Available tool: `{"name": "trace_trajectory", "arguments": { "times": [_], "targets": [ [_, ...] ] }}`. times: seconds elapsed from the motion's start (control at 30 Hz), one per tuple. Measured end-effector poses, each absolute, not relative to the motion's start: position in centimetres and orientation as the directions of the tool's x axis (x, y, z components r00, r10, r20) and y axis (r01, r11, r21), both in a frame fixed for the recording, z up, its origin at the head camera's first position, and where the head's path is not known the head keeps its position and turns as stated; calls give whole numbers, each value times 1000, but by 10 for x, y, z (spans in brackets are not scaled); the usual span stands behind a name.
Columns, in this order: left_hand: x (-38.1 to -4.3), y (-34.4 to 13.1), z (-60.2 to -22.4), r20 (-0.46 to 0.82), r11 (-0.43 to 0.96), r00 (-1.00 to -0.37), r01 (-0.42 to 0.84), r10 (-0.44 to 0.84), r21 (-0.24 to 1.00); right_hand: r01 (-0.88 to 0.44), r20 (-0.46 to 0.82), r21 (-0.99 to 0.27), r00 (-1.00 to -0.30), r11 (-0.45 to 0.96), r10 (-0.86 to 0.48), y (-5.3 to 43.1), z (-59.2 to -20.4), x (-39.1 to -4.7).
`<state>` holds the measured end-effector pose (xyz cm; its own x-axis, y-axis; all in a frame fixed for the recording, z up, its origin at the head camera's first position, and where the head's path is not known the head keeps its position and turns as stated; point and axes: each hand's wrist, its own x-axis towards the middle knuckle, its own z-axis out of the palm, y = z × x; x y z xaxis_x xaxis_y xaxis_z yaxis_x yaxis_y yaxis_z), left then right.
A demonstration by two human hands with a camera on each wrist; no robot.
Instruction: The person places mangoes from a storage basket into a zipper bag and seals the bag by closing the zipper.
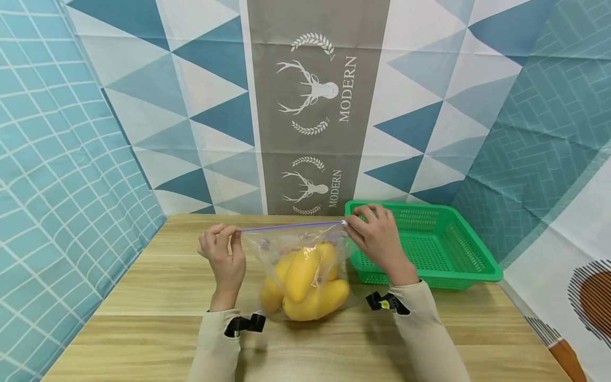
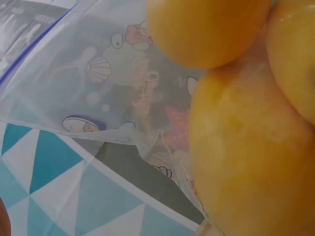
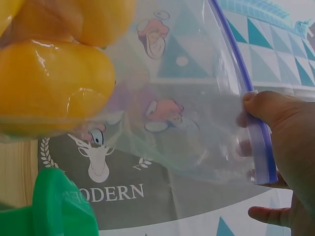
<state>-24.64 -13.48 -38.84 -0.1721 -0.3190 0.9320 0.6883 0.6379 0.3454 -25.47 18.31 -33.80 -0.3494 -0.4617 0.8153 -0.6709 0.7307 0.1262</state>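
Observation:
A clear zip bag [image 1: 267, 245] with a purple-blue seal strip and small cartoon prints holds several yellow mangoes [image 1: 303, 276]. My left hand [image 1: 224, 257] pinches one top corner of the bag in the head view. At the opposite end of the strip, my right hand [image 1: 379, 236] pinches the bag with thumb and fingers, and the strip is stretched straight between both hands. The right wrist view shows the right thumb [image 3: 268, 105] pressed on the strip. Only a sliver of the left hand shows in the left wrist view, beside the mangoes [image 2: 251, 147].
Right of the bag, a green plastic basket [image 1: 470, 276] stands on the wooden table [image 1: 157, 297], partly behind my right hand. A patterned cloth backdrop [image 1: 215, 106] rises at the table's far edge. Black camera mounts [image 1: 245, 323] sit on both wrists.

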Motion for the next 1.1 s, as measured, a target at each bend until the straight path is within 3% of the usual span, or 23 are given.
{"name": "trace_trajectory", "arguments": {
  "times": [1.1],
  "targets": [
    [-249, -138, -393, 918, 689, -177, 615, -354, 384, -629, 846, 40, -392, 776, -361, 203, -349, -256]
  ]
}}
